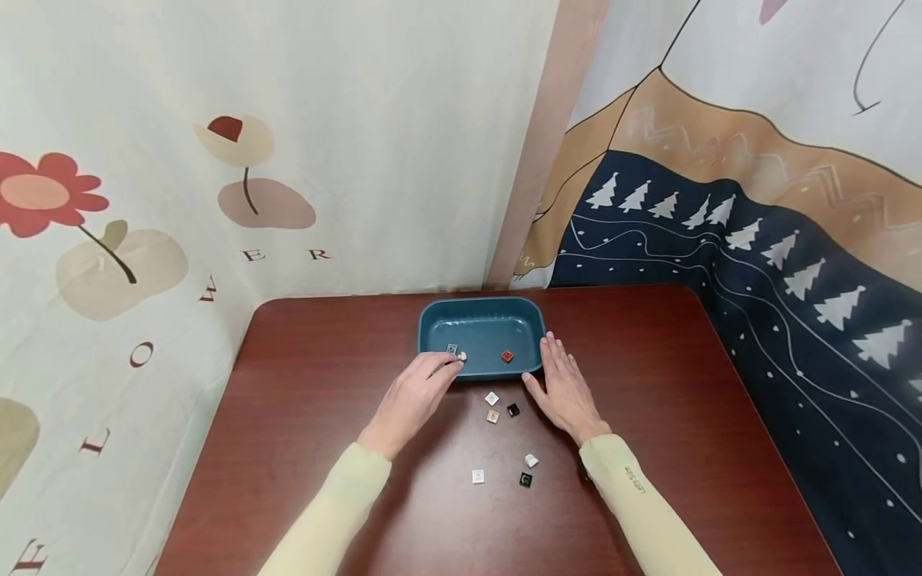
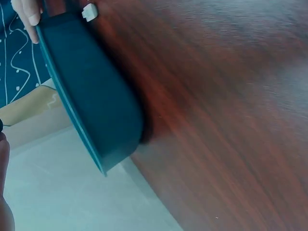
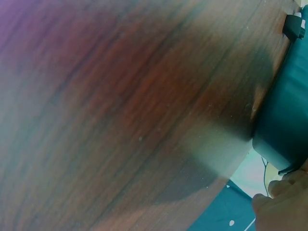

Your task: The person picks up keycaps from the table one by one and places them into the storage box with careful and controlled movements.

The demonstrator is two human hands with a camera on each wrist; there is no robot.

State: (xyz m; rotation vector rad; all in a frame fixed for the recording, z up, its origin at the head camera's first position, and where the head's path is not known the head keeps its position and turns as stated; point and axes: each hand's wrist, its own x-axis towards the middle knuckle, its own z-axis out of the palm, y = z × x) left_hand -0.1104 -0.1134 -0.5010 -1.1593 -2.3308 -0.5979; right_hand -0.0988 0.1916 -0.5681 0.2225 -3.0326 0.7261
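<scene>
A teal tray (image 1: 481, 301) stands at the back of the table. Over its near left rim is my left hand (image 1: 412, 398), thumb and fingertips pinching a small dark keycap (image 2: 1, 125), mostly cut off in the left wrist view. Inside the tray lie a red keycap (image 1: 507, 355), a grey one (image 1: 451, 349) and a pale piece (image 1: 463, 356) by the left fingertips. My right hand (image 1: 567, 394) rests with straight fingers along the tray's near right corner. Just before the tray are a white keycap (image 1: 491, 398), a beige keycap (image 1: 493, 416) and a black keycap (image 1: 513, 410).
Closer to me on the brown table (image 1: 310, 416) lie two white keycaps, one on the left (image 1: 479, 476) and one tilted (image 1: 531, 461), with a black keycap (image 1: 526, 480) beside them. Printed curtains (image 1: 403, 144) hang behind the table's back edge and right side.
</scene>
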